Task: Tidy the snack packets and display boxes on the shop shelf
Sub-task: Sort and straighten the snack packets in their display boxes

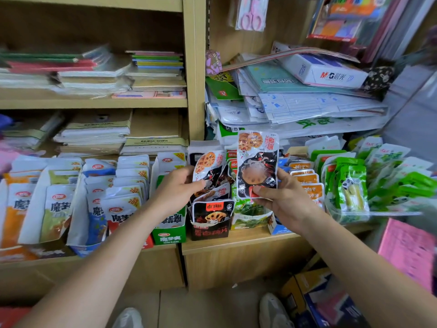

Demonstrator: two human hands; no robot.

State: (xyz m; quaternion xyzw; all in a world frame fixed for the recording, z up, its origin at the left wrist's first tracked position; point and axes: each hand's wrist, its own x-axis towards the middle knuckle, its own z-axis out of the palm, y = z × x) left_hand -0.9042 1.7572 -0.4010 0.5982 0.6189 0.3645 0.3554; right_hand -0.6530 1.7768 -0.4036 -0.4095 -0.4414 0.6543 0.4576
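Lotus-root packet (257,165) upright, long axis vertical

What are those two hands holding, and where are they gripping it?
The right hand pinches a snack packet by its bottom edge. The left hand grips the side of packets standing in the black box.

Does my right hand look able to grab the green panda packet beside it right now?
Probably not yet: the right hand is pinching a lotus-root packet. The green panda packet itself has nothing lying over it, close by.
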